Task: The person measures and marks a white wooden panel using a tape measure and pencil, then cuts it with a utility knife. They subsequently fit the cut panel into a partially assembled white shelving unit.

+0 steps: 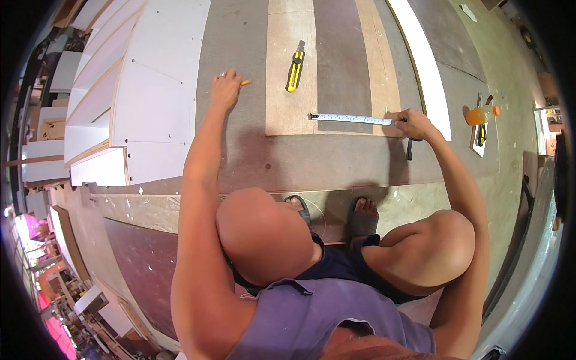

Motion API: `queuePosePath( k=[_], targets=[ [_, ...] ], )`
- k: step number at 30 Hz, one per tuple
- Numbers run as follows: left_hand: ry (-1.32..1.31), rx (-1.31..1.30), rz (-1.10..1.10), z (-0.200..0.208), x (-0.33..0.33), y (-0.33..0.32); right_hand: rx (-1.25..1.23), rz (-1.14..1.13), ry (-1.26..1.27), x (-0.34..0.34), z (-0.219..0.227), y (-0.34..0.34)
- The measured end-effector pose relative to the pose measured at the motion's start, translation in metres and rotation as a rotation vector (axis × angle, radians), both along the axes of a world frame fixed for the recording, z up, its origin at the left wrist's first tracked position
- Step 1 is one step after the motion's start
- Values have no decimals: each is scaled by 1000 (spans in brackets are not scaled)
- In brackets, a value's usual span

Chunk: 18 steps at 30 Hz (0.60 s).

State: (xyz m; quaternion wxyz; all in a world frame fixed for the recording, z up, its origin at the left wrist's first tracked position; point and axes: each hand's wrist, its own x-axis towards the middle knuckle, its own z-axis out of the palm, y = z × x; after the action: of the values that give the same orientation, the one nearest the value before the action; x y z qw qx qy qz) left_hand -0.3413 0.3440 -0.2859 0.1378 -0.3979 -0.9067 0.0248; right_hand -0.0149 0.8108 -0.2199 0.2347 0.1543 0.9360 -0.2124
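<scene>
fingers of right hand [415, 124] closed on tape measure [354, 119]; blade lies leftward from them, long axis crosswise, free end over tan strip [281, 72]. left hand [225, 91], pinching pencil [245, 83], lies beyond that end; right nearer.

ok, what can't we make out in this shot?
All head view:
Tape measure: case mostly covered by the right hand; finest markings too small.
Pencil: rear end hidden by the left hand.
White shelf unit: far end cut off by top edge.
</scene>
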Motion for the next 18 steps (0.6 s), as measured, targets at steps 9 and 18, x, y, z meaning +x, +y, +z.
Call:
queuePosePath(
  k=[9,18],
  targets=[
    [-1078,1090,306,35,94,48,115,-32,52,15,-11,3],
    [-1538,1020,312,1,174,117,199,23,303,36,-39,4]
  ],
)
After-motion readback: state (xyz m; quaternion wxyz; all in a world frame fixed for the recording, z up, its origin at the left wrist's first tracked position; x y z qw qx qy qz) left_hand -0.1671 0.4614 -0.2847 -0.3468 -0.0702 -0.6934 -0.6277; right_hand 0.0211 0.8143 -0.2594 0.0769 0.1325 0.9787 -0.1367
